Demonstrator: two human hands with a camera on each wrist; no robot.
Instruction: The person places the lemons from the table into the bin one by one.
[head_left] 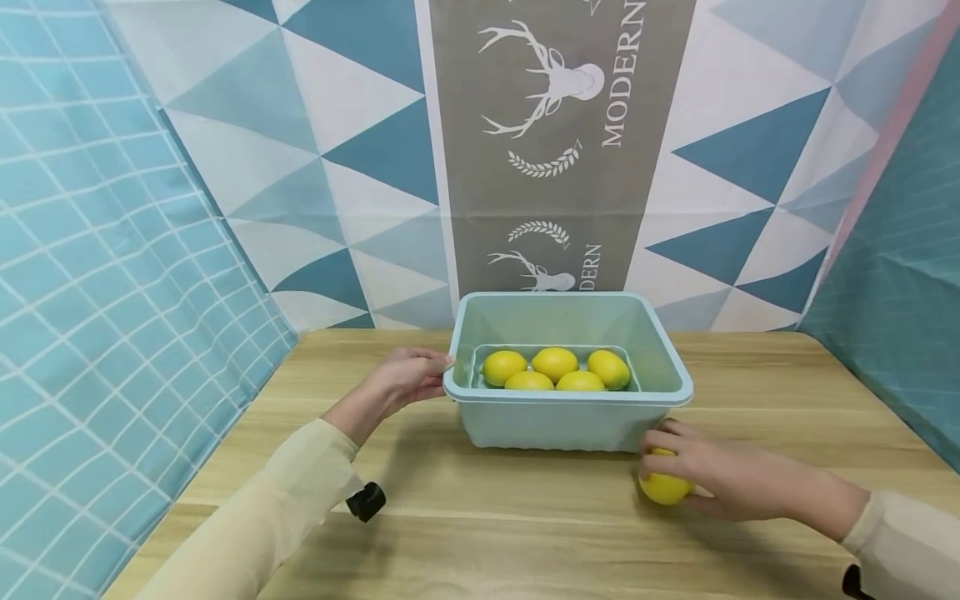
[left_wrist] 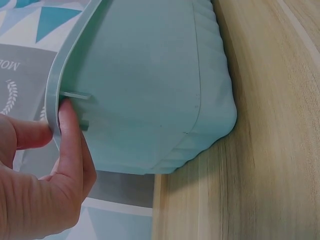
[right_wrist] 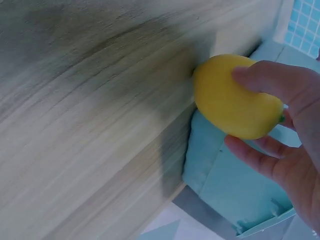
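Note:
A light blue plastic bin (head_left: pixel 570 423) stands on the wooden table with several yellow lemons (head_left: pixel 555 365) lying on its floor. At the bin's left end, my left hand (head_left: pixel 405 379) pinches the rim between thumb and fingers; the left wrist view shows the fingers (left_wrist: pixel 72 145) under the lip, on the outer wall. By the bin's front right corner, my right hand (head_left: pixel 723 471) holds another lemon (head_left: pixel 665 482) just above or on the tabletop; which of the two I cannot tell. In the right wrist view, thumb and fingers grip this lemon (right_wrist: pixel 230 95) from opposite sides.
The wooden table (head_left: pixel 517 533) reaches forward to a patterned cloth backdrop (head_left: pixel 555 167). A blue grid-patterned cloth (head_left: pixel 112 250) borders the left side, and a teal cloth (head_left: pixel 892 300) the right. A small black object (head_left: pixel 366 502) sits at the left sleeve.

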